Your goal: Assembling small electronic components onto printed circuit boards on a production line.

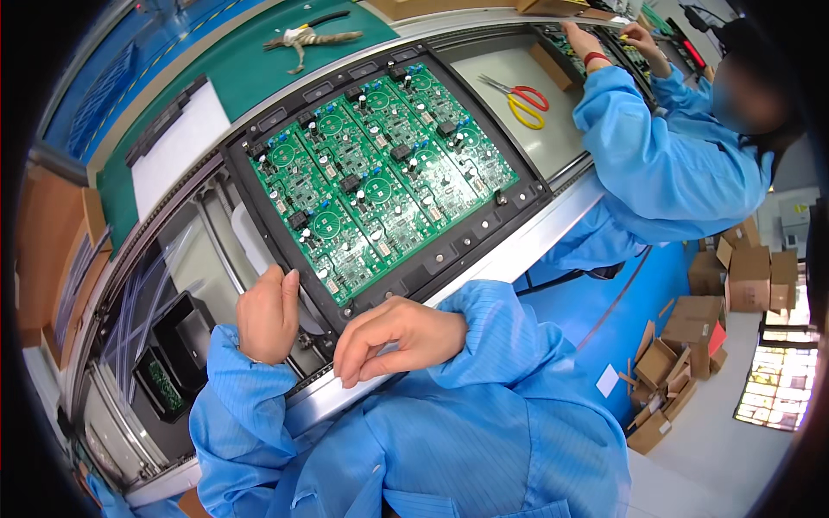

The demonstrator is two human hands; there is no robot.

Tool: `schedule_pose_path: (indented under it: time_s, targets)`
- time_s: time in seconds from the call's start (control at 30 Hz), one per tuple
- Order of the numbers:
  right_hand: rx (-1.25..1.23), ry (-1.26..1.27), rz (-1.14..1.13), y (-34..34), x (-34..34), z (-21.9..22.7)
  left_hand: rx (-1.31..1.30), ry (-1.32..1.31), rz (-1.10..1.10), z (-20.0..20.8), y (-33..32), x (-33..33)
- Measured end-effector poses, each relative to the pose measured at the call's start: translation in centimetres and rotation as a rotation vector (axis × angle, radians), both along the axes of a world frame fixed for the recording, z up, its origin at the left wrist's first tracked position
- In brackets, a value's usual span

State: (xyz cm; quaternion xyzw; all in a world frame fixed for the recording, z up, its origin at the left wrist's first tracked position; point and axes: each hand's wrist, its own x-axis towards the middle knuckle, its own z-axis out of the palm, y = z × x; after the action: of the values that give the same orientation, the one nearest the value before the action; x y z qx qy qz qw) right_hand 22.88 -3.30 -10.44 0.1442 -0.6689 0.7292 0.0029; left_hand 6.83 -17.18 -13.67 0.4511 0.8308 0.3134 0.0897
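A black carrier frame (414, 281) lies in front of me on the conveyor rails, holding a panel of green circuit boards (380, 186) with black, white and blue parts on them. My left hand (268, 318) is beside the frame's near left corner, its fingers curled and partly hidden, so I cannot make out what they hold. Just in front of the frame's near edge, my right hand (399, 339) hangs over the metal rail (509, 259). Its fingers are loosely bent and apart, with nothing visible in them.
Red-and-yellow-handled scissors (525, 105) lie right of the frame. Pliers (315, 33) rest on the green mat (233, 60). Black bins (177, 345) stand at left. A co-worker in a blue smock (673, 164) works at the right. Cardboard boxes (691, 328) are piled on the floor.
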Motion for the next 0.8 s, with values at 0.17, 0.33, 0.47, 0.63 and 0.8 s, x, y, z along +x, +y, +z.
schedule_pose_path:
  time_s: [0.17,0.33,0.47,0.63,0.8]
  targets:
    - [-0.072,-0.117,0.036,-2.8,-1.2,-1.3,-0.051,0.137,-0.016,-0.6,0.0,-0.6]
    - [0.045,0.000,0.022,-5.0,-2.7,-2.1,-0.030,0.140,-0.050,-1.0,0.1,-1.3]
    - [0.111,0.036,0.015,-6.4,-3.5,-2.3,0.031,0.143,-0.069,-1.3,0.3,-1.5]
    - [0.233,0.007,0.035,-7.3,-4.4,-1.8,-0.022,0.090,-0.095,-0.7,-0.5,-2.4]
    - [0.275,-0.003,-0.029,-7.3,-4.5,-2.1,0.142,-0.007,-0.264,0.3,-3.0,-2.5]
